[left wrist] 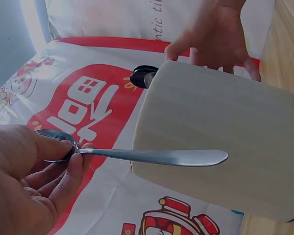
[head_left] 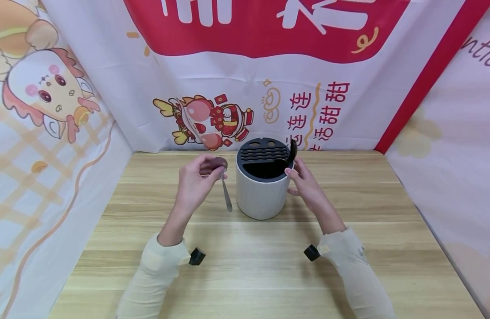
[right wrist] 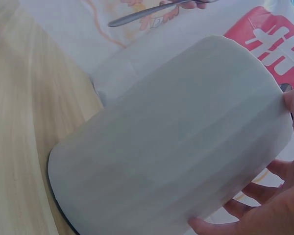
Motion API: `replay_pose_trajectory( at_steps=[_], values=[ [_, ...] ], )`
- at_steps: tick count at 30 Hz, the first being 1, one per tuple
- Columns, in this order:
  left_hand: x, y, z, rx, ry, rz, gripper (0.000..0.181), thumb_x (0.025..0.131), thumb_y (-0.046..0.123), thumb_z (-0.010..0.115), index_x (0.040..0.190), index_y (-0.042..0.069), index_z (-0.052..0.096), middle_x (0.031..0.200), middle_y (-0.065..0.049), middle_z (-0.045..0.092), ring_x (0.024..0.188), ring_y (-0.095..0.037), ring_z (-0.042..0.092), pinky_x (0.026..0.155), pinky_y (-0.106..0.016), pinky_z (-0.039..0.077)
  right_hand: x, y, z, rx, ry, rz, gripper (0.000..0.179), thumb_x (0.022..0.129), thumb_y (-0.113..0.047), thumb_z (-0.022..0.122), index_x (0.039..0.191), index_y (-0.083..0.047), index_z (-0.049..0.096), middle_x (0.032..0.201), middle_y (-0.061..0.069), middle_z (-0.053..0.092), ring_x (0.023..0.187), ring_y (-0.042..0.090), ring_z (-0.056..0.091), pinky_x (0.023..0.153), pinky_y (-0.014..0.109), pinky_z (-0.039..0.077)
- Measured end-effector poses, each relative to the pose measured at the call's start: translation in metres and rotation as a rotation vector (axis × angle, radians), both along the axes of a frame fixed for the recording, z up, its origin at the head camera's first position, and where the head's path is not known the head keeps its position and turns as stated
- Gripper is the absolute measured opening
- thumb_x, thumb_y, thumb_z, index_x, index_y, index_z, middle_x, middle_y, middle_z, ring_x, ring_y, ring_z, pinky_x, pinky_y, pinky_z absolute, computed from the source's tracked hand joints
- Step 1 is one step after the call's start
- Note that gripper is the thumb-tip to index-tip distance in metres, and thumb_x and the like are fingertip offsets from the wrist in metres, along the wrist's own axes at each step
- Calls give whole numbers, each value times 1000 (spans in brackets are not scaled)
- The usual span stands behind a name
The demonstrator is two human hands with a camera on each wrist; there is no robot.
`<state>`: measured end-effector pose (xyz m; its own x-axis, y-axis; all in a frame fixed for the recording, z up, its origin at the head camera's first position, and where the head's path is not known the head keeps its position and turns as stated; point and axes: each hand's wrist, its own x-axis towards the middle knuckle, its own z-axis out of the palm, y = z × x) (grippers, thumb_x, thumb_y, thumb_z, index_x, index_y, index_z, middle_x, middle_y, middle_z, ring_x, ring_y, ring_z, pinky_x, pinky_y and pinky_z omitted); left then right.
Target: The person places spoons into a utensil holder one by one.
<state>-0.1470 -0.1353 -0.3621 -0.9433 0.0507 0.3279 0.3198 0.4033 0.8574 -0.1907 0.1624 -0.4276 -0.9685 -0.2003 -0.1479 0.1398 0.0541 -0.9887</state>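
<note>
A metal spoon (left wrist: 161, 156) is pinched near its bowl by my left hand (head_left: 196, 179), its handle slanting down in the head view. To the right of it stands a white round utensil holder (head_left: 262, 197) with a dark slotted lid (head_left: 265, 153). My right hand (head_left: 306, 184) rests against the right side of the holder, thumb at the rim and fingers spread along the wall, as the right wrist view shows. Dark-looking utensils (head_left: 293, 150) stick up from the holder's right edge; their kind is hard to tell. The spoon is apart from the holder.
The holder stands on a wood-grain table (head_left: 249, 274), near its back edge. A printed cloth (head_left: 245, 75) hangs right behind it, and more printed cloth (head_left: 448, 155) stands along both sides. Black wrist devices (head_left: 197, 256) are on both sleeves.
</note>
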Motion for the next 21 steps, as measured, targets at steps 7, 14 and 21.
replay_pose_trajectory(
  at_steps=[7, 14, 21],
  values=[
    [-2, 11, 11, 42, 95, -5, 21, 91, 8, 72, 110, 3, 66, 104, -15, 74, 87, -24, 76, 80, -22, 60, 1, 1, -2, 12, -1, -8, 61, 103, -36, 52, 157, -25, 25, 163, 15, 24, 149, 34, 27, 105, 71, 40],
    [-3, 20, 23, 49, 152, -3, 22, 90, 9, 73, 110, 2, 66, 105, -15, 74, 92, -24, 75, 81, -23, 60, 1, -1, 0, 12, 8, -7, 60, 103, -36, 52, 156, -25, 26, 163, 14, 25, 149, 34, 27, 104, 71, 40],
    [-8, 30, 31, 67, 193, -22, 20, 90, 7, 73, 107, 0, 66, 103, -16, 73, 92, -25, 74, 81, -24, 61, 1, 0, -1, 14, 1, -15, 60, 103, -36, 52, 156, -25, 26, 162, 15, 25, 149, 35, 27, 104, 70, 40]
  ],
)
